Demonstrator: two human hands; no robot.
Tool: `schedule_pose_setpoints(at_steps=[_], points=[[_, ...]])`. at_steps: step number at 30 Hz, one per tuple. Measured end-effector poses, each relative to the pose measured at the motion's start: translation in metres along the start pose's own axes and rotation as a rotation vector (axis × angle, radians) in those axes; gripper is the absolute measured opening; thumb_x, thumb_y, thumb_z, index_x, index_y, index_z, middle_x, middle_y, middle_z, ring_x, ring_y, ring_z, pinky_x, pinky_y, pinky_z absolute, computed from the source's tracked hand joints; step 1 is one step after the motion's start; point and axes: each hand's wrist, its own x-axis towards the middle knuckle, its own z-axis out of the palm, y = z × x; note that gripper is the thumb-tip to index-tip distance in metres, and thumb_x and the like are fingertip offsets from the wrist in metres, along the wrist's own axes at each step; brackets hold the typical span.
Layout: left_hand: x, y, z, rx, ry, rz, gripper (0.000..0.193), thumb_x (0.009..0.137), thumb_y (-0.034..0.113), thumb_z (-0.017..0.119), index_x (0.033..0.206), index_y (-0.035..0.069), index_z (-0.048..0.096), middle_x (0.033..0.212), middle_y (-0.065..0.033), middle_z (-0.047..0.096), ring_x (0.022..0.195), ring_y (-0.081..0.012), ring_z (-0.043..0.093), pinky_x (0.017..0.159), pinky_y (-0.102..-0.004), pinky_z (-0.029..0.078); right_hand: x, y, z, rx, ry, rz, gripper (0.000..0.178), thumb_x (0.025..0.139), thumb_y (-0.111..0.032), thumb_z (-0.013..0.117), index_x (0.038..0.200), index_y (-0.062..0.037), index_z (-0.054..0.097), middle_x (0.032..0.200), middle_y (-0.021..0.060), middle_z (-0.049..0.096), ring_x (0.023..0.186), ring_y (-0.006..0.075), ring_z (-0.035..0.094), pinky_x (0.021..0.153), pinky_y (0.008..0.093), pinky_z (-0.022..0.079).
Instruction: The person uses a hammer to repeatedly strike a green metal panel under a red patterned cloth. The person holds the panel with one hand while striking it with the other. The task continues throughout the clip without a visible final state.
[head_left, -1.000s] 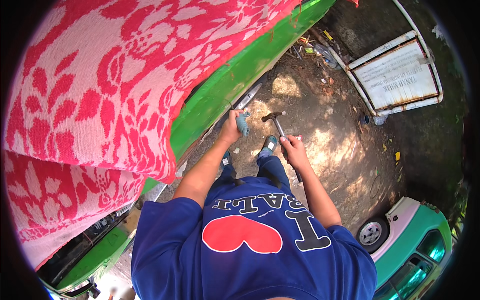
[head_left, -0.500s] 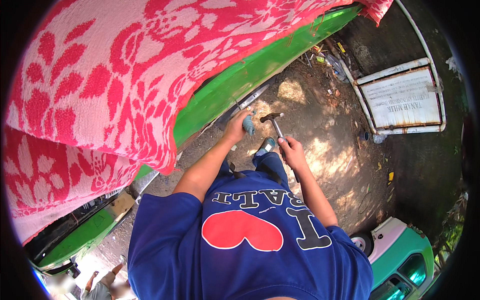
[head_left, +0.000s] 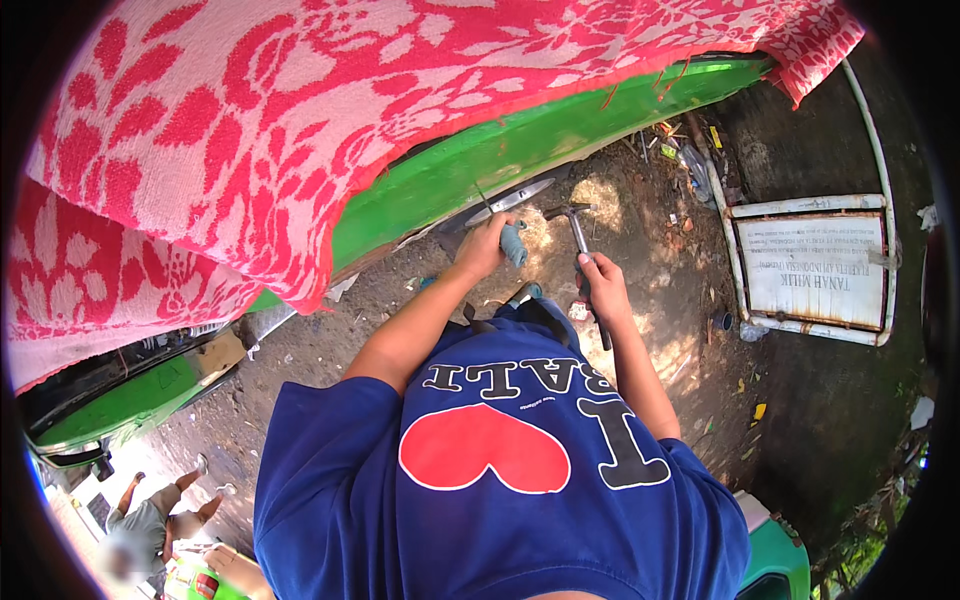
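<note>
My left hand (head_left: 482, 248) is closed around a tool with a blue-grey cloth-wrapped grip (head_left: 514, 243). A thin metal shaft (head_left: 484, 198) sticks out of the fist toward the lower edge of a green car body panel (head_left: 470, 160); whether its tip touches cannot be told. A hammer (head_left: 579, 236) is in my right hand (head_left: 602, 284), gripped by its dark handle. Its head is up and a little right of the wrapped grip, apart from it. Just beyond my left hand lies a silver metal strip (head_left: 522, 191) along the panel's bottom.
A red and pink patterned cloth (head_left: 250, 130) drapes over the green vehicle. To the right stands a white-framed sign (head_left: 812, 265). Litter (head_left: 690, 160) lies on the dirt ground (head_left: 640, 240). Another person (head_left: 150, 515) is at lower left, and a green vehicle (head_left: 785, 560) at lower right.
The view has shifted, and the scene's surroundings have moved within it. Both hands still hold their tools; the left tool's thin shaft now shows against the green panel.
</note>
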Motion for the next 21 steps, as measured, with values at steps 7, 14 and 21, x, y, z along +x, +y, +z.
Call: schedule_pose_setpoints(at_steps=[7,14,21], points=[[0.021,0.02,0.004,-0.043,0.035,-0.031,0.046,0.077,-0.001,0.068,0.116,0.014,0.048,0.11,-0.0209,0.066,0.101,-0.0462,0.063,0.079,-0.0516,0.051,0.017,-0.006,-0.026,-0.011,-0.019,-0.041,0.031,0.101,-0.036,0.057,0.088,-0.007,0.06,0.064,-0.0016,0.055,0.048,0.0068,0.048,0.042,0.0255,0.036],[0.04,0.027,-0.002,0.085,-0.048,-0.093,0.048,0.079,0.0,0.066,0.119,0.014,0.043,0.104,-0.0228,0.067,0.098,-0.0467,0.063,0.077,-0.0548,0.05,0.017,-0.009,-0.023,0.025,-0.015,0.002,0.029,0.101,-0.035,0.057,0.093,-0.0078,0.06,0.067,-0.0014,0.056,0.049,0.0074,0.048,0.043,0.0256,0.038],[0.06,0.038,-0.002,0.024,0.036,-0.187,0.042,0.079,0.007,0.074,0.112,0.01,0.048,0.097,-0.0235,0.068,0.096,-0.0458,0.064,0.077,-0.0524,0.051,0.013,0.0,-0.015,0.013,0.045,-0.056,0.027,0.1,-0.031,0.06,0.105,-0.0051,0.062,0.068,-0.001,0.058,0.051,0.007,0.05,0.045,0.0251,0.039]])
